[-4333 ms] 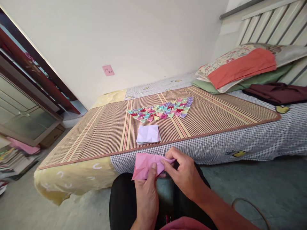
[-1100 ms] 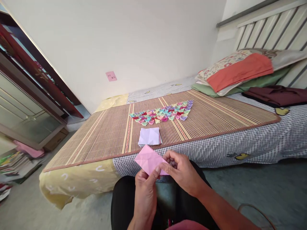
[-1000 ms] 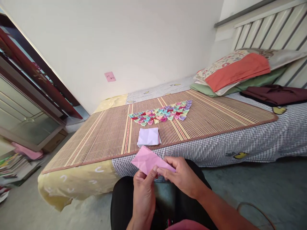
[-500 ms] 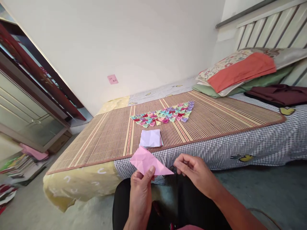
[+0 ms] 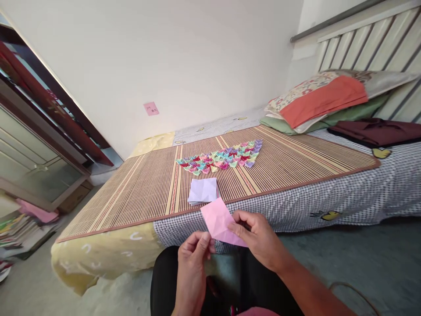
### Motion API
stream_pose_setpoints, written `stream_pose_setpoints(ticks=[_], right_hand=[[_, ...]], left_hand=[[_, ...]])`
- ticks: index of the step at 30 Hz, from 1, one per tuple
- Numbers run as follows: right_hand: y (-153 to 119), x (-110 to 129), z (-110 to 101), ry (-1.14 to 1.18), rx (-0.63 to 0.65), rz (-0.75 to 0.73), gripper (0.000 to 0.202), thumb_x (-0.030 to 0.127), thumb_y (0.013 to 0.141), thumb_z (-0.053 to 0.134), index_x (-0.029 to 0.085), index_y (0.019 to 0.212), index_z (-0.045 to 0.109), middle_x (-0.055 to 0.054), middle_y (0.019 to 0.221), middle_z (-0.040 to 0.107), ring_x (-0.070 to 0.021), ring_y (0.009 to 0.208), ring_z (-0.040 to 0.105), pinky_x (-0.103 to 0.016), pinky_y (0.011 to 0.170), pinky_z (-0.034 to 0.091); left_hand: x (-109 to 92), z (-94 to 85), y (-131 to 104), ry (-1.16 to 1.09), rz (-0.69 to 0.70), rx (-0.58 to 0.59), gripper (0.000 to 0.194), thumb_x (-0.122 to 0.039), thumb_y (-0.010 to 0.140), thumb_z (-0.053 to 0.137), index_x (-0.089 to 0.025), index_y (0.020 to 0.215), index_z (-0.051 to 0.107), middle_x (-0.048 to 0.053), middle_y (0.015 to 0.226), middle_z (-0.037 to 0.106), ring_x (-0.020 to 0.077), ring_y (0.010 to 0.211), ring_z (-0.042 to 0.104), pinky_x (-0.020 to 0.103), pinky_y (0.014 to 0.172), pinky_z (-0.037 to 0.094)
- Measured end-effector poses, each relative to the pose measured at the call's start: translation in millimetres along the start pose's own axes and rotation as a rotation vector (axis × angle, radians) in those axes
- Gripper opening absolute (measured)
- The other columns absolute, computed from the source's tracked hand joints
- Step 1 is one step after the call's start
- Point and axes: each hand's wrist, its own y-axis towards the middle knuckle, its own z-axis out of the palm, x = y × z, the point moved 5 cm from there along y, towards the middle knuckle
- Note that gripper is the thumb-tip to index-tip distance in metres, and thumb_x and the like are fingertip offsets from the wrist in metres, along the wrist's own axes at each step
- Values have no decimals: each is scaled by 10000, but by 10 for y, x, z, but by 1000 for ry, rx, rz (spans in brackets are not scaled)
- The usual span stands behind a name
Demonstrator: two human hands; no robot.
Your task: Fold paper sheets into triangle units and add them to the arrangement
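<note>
A creased pink sheet of origami paper is held up in front of the bed's edge, over my lap. My right hand grips its right side, thumb on top and fingers behind. At the sheet's lower left corner, my left hand is closed, with thumb and fingertips pinched at the paper's edge. Just beyond, a stack of square paper sheets, pale lilac on top, lies on the striped mat. Farther back stand rows of small folded paper pieces in many colours.
Pillows and a folded maroon cloth bag lie at the bed's right end by the white headboard. A pink note is on the wall. Books and papers are piled on the floor at left, near a cabinet.
My right hand has taken hold of the pink paper, which has turned and shifted right. My left hand has moved from the sheet's middle to its lower left corner.
</note>
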Motion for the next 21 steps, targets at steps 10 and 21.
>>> stream_pose_setpoints(ticks=[10,21], right_hand=[[-86,312,-26,-59,226,-410,309,393,1029,639,210,781,660,13,774,612,-155,781,561,-287,769,443],[-118,32,-221,-105,-144,-222,338,130,914,646,286,1208,703,-24,1114,740,-190,990,705,-317,912,553]], left_hand=[[438,301,-283,-557,-821,467,320,-357,765,879,-70,771,738,62,580,670,112,469,627,138,421,286],[-28,18,-22,-198,-62,-75,383,-387,744,914,-142,626,645,-30,585,539,87,551,438,191,542,380]])
